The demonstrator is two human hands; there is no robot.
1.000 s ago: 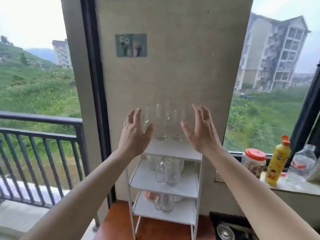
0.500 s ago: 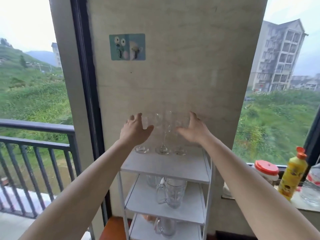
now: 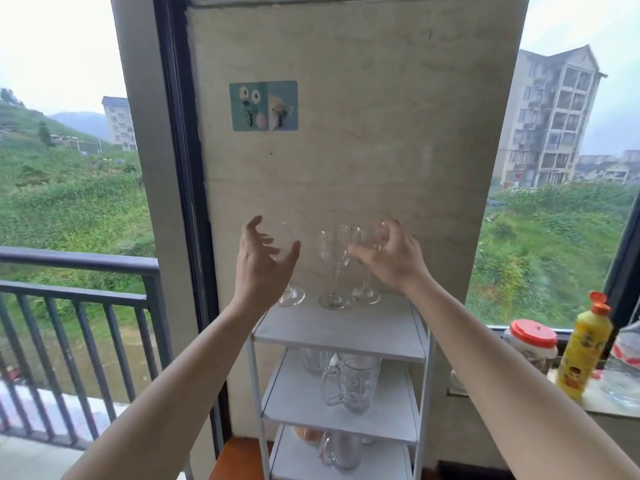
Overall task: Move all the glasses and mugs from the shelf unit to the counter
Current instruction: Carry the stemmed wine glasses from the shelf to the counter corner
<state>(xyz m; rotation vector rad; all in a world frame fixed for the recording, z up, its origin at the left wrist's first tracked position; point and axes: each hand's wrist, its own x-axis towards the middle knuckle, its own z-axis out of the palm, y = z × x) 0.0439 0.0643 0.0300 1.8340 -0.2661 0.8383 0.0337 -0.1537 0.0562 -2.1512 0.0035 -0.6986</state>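
left hand (image 3: 263, 261) cupped round bowl of left clear stemmed wine glass (image 3: 286, 237), can't tell if gripping | right hand (image 3: 388, 258) curled round right clear stemmed wine glass (image 3: 365, 292) | both feet on white shelf unit (image 3: 339, 327), top shelf, far edge | I judge bowls taken for a steadier two-glass lift

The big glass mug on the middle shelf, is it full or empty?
Empty. The mug stands upright on the middle shelf, and its clear glass shows no drink inside.
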